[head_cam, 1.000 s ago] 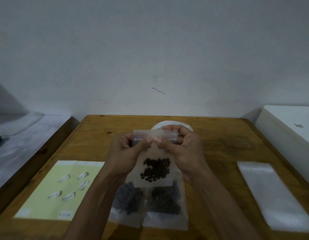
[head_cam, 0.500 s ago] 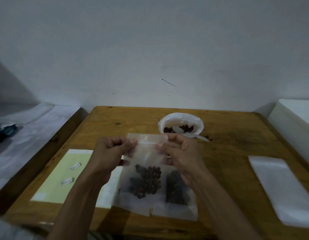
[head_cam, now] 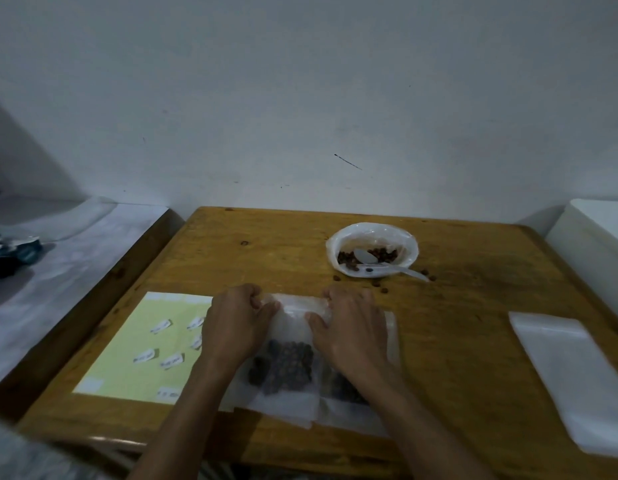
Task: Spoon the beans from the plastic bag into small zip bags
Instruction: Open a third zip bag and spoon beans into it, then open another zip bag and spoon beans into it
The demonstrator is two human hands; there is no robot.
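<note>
- Upper right of centre on the wooden tabletop (head_cam: 266,258), a rolled-down plastic bag (head_cam: 372,249) holds beans and a white spoon (head_cam: 387,266); a few loose beans (head_cam: 383,289) lie near it.
- At lower left lies a pale green label sheet (head_cam: 127,355); at right, a stack of empty zip bags (head_cam: 574,375).
- At lower centre, a filled small zip bag (head_cam: 287,362) lies flat over other filled bags.
- The left hand (head_cam: 236,323) and right hand (head_cam: 349,327), fingers curled, pinch its top edge at either end.
</note>
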